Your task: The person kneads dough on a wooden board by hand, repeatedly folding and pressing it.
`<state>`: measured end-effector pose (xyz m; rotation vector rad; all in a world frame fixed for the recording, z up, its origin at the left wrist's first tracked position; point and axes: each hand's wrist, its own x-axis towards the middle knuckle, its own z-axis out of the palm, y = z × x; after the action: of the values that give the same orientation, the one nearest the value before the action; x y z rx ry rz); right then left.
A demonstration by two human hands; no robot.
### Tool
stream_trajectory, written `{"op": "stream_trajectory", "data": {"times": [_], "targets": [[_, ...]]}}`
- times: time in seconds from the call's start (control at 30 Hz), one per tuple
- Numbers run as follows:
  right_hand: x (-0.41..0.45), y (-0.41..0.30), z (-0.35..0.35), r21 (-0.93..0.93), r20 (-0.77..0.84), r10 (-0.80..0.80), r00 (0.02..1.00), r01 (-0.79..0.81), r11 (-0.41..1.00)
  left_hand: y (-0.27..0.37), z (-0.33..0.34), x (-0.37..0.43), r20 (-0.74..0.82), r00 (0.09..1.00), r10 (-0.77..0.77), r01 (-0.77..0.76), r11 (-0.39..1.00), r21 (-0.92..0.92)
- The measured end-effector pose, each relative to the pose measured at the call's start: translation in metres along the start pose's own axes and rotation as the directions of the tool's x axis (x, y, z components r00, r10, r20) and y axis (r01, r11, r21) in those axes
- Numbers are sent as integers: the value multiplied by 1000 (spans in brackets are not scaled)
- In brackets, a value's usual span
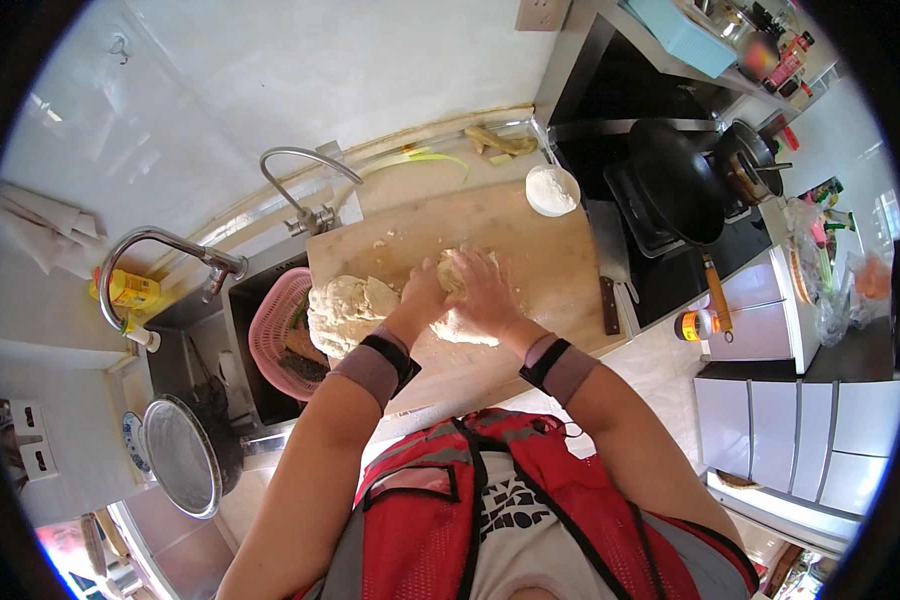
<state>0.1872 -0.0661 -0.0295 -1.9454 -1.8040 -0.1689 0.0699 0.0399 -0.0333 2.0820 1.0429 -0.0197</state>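
Observation:
On a wooden board (420, 225), both my hands work a smaller piece of dough (465, 332). My left hand (423, 291) grips its left side with bent fingers. My right hand (484, 289) lies over its top and right side, fingers pointing away from me. Part of this dough is hidden under the hands. A larger, rough lump of dough (349, 311) rests just left of my left wrist, at the board's left edge. White flour fills a bowl (552, 190) at the board's far right corner.
A cleaver (610, 255) lies along the board's right edge. Beyond it, a wok (675, 184) stands on the stove. To the left, a pink basket (270, 322) with food sits in the sink below a curved faucet (281, 176). A large pot (181, 454) stands at lower left.

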Motion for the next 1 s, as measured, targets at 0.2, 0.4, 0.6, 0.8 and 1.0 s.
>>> {"op": "stream_trajectory", "data": {"times": [0.2, 0.4, 0.6, 0.8, 1.0], "targets": [[53, 33, -23, 597, 129, 397, 909, -390, 701, 24, 16, -30, -240, 920, 311, -207, 904, 374], [-1, 1, -25, 327, 129, 406, 905, -425, 844, 6, 27, -47, -250, 825, 507, -469, 861, 196], [-10, -10, -13, 297, -322, 309, 895, -214, 931, -4, 45, -52, -297, 823, 484, -492, 869, 54], [1, -2, 2, 179, -238, 335, 912, -298, 938, -6, 53, -28, -249, 909, 335, -309, 941, 137], [29, 15, 21, 147, -119, 478, 870, -461, 875, 7, 41, 1, -112, 966, 233, -201, 949, 244]]}}
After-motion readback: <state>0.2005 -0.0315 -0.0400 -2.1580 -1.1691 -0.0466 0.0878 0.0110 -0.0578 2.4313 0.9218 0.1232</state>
